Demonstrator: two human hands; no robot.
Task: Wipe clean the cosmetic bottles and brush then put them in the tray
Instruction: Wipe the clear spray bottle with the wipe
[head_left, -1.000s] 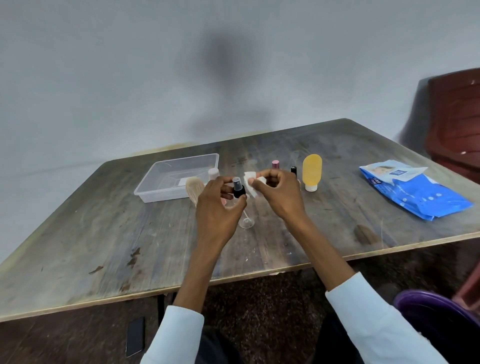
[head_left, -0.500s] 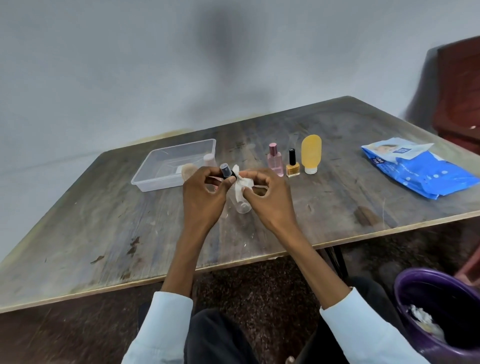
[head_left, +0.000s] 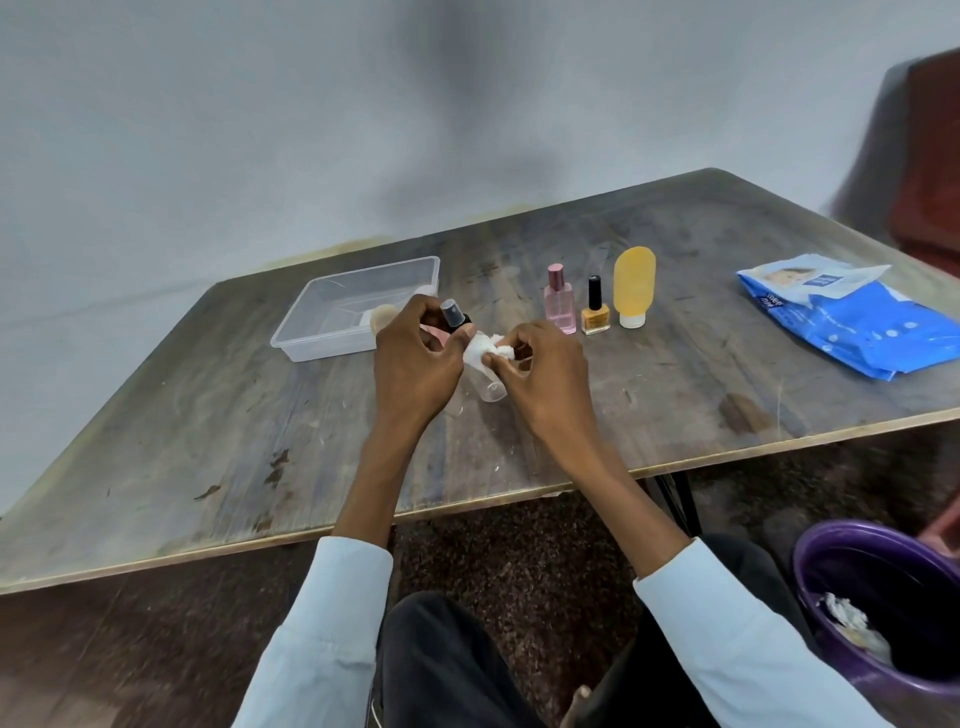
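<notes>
1. I have my left hand (head_left: 415, 364) curled round the neck of the clear spray bottle (head_left: 485, 382), just under its black cap, holding it tilted above the table (head_left: 208, 415).
2. My right hand (head_left: 540, 374) pinches a crumpled white wipe (head_left: 485, 351) against the bottle's shoulder.
3. I judge this to be the wiping step for this bottle.
4. Next I would need to work the wipe down the body, then carry the bottle left to the clear tray (head_left: 311, 332).
5. The pink bottle (head_left: 560, 306), nail polish (head_left: 595, 314) and yellow tube (head_left: 634, 286) stand unwiped beyond my right hand.
</notes>
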